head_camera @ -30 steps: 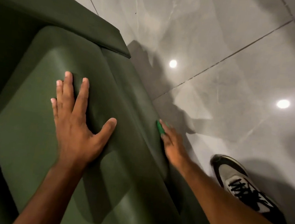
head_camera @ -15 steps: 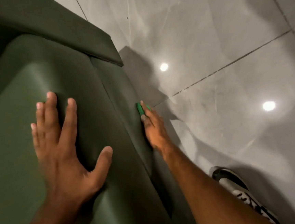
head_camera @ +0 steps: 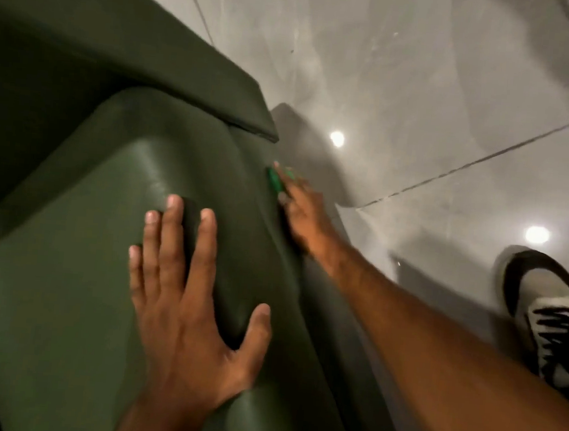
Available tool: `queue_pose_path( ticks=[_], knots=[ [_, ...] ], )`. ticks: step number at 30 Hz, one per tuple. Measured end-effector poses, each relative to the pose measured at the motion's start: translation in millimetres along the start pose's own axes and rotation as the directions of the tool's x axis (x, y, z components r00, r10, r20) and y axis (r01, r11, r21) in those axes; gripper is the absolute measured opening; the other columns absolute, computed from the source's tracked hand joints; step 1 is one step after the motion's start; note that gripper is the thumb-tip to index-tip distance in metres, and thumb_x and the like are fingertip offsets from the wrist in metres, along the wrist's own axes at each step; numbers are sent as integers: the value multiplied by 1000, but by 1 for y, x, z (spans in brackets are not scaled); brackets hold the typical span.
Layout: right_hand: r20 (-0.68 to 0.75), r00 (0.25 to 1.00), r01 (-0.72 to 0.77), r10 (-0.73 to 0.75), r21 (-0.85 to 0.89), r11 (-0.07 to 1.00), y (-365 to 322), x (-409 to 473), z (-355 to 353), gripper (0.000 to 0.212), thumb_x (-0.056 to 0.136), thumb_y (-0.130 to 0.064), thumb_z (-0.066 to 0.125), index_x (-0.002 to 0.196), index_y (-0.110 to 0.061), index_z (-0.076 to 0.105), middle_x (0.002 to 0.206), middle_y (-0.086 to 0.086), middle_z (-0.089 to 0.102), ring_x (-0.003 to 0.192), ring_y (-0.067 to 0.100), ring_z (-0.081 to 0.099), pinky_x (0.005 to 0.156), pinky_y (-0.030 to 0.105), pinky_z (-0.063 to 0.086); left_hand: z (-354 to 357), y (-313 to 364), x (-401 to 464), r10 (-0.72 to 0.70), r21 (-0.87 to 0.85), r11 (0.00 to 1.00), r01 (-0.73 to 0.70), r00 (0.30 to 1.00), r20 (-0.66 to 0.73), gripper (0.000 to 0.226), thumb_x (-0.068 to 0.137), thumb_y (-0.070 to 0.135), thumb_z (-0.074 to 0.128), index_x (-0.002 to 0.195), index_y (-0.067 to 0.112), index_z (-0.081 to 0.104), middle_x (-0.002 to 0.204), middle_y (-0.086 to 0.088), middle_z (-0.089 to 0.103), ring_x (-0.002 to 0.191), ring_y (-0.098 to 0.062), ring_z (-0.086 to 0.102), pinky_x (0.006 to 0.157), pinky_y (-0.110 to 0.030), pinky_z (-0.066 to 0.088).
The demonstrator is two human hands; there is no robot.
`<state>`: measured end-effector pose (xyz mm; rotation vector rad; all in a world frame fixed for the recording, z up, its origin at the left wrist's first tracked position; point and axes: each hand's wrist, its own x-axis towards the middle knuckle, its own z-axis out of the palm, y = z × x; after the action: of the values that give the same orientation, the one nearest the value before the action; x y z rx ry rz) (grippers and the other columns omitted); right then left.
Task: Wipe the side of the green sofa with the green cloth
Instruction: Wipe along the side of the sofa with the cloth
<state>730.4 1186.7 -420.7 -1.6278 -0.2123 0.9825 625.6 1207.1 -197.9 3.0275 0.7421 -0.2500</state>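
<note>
Left to right: the left hand (head_camera: 185,313) is flat on top of the green sofa (head_camera: 62,299) seat cushion, fingers spread, not gripping anything, just bracing, and compared with half a second ago it sits about the same way on the cushion. The real change is on the outer side of the sofa: the right hand (head_camera: 302,213) with the green cloth (head_camera: 274,180) has slid further along the side panel, from mid-way a second ago to just short of the back corner, right under where the backrest overhangs. Its grip looks pressed together around the cloth, holding it flat against the side, though it's blurry and only a sliver of bright green shows past the fingertips. So my guess is this stroke is near the end of its run and has to reverse or drop lower. Far right, a shoe (head_camera: 549,321) on the glossy tile floor (head_camera: 426,73). No brands, labels or readable writing anywhere, shoe included.
</note>
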Motion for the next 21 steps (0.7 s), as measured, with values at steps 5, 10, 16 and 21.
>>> queue_pose_path(
  ticks=[5, 10, 16, 21],
  knots=[
    [92, 977, -205, 190, 189, 960, 19, -33, -14, 49, 103, -11, 42, 149, -22, 33, 157, 11, 32, 144, 29, 32, 123, 42, 21, -7, -4, 7, -2, -9, 1000, 3, 999, 51, 99, 71, 53, 57, 155, 9, 30, 167, -10, 11, 155, -28, 2, 122, -56, 7],
    [88, 993, -64, 75, -123, 990, 9, -97, -15, 49, 104, -21, 40, 151, -29, 27, 160, 9, 27, 148, 28, 23, 123, 39, 17, -14, 4, 22, -70, -46, 996, 72, 997, 43, 89, 76, 46, 53, 155, 10, 32, 167, -6, 14, 155, -26, 3, 124, -50, 5],
    [101, 975, 216, -197, -239, 947, -33, -16, 0, 45, 104, -34, 31, 149, -39, 27, 161, 9, 22, 146, 33, 20, 117, 47, 17, -4, 5, 21, -75, -59, 995, 75, 997, -4, 93, 73, 44, 54, 156, 10, 30, 166, -8, 12, 155, -30, 3, 123, -53, 4],
    [165, 980, -94, 108, -90, 992, -6, 32, -12, 48, 105, -30, 29, 153, -29, 22, 160, 11, 29, 146, 30, 29, 123, 45, 19, -1, 4, 18, -90, -67, 994, 88, 996, -29, 92, 73, 39, 59, 156, 11, 29, 167, -9, 13, 155, -30, 3, 123, -51, 3]
  ],
)
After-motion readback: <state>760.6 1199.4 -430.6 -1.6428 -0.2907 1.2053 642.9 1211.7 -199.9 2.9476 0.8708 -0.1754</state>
